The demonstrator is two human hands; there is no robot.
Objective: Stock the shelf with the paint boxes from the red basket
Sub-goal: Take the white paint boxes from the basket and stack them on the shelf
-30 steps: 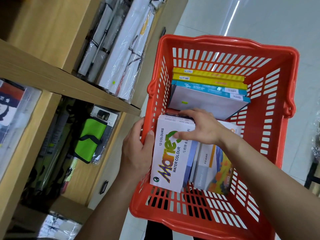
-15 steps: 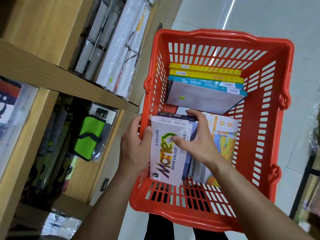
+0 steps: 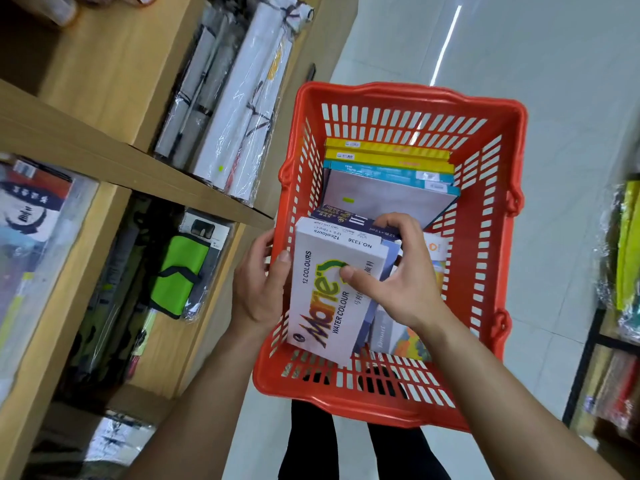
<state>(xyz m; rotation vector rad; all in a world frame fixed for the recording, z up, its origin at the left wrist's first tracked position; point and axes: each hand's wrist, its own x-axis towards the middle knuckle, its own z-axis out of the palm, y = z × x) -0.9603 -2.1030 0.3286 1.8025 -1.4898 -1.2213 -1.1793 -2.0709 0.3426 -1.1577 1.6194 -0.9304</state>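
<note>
A red basket (image 3: 485, 237) sits in front of me with several paint boxes standing in it. A white water colour box (image 3: 325, 306) is at the near left of the basket, raised and tilted, with a dark blue box (image 3: 349, 220) behind it. My left hand (image 3: 259, 289) grips the white box's left edge at the basket's left wall. My right hand (image 3: 398, 271) holds the same stack, thumb on the white front and fingers curled over the dark blue box. Yellow and teal boxes (image 3: 388, 161) stand at the far end. A colourful box (image 3: 408, 341) lies under my right wrist.
A wooden shelf unit (image 3: 138, 174) stands on the left, holding plastic-wrapped canvases (image 3: 235, 98) above and a green pouch (image 3: 180, 271) with other wrapped goods below. Another rack with goods (image 3: 623, 271) is at the right edge. Pale floor tiles lie beyond the basket.
Both hands have lifted the white box and the dark blue box behind it a little higher out of the basket. My right fingers now curl further over the dark blue box.
</note>
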